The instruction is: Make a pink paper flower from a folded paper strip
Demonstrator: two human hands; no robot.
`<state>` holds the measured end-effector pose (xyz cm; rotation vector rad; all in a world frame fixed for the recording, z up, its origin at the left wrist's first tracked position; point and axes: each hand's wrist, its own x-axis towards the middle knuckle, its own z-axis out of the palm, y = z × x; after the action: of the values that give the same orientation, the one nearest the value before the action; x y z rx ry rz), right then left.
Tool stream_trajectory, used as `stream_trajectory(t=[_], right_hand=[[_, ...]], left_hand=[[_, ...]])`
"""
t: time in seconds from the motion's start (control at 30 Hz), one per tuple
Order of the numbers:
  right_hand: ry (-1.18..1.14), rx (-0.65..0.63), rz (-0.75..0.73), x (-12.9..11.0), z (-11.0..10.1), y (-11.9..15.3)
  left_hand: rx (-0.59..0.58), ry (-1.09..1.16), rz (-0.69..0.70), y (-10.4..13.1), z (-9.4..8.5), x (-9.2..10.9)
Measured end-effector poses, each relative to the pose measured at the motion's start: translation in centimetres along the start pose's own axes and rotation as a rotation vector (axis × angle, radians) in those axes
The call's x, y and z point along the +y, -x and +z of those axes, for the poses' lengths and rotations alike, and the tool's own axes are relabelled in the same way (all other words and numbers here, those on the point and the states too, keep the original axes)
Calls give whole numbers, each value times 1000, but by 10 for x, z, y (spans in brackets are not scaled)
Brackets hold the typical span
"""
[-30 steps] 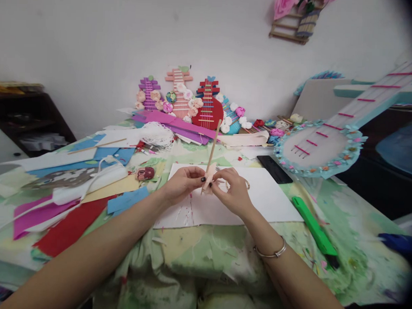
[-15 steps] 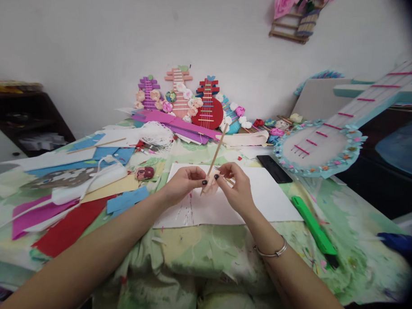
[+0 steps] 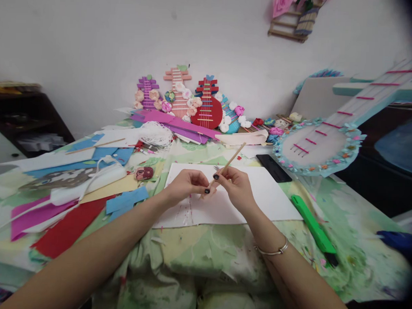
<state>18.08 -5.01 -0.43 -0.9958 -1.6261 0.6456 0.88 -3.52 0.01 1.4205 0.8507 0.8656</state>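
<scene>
My left hand (image 3: 187, 186) pinches a small piece of pale peach crepe-like paper (image 3: 207, 195) around the lower end of a thin wooden stick (image 3: 235, 155). The thumb and forefinger of my right hand (image 3: 237, 186) close on the stick a little higher up. It leans up to the right, and the paper is mostly hidden by my fingers. Beneath both hands lies a white sheet (image 3: 268, 197). Behind my right fingers shows part of a small metal tool (image 3: 217, 168), its kind unclear.
A green utility knife (image 3: 313, 230) and a black phone-like slab (image 3: 273, 168) lie to the right. Coloured strips, including a red one (image 3: 70, 226), spread at left. Several lute-shaped crafts, one red (image 3: 207, 111), lean on the wall; a large pale blue one (image 3: 317, 149) stands right.
The stick has tipped from nearly upright to a lean toward the right. My right fingers have moved onto the stick, and less of the peach paper shows.
</scene>
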Motion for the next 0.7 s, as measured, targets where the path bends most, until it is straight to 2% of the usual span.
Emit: stream_trajectory(t=[0.7], right_hand=[[14, 2, 3, 1, 0, -1]], left_hand=[[25, 26, 60, -3, 0, -5]])
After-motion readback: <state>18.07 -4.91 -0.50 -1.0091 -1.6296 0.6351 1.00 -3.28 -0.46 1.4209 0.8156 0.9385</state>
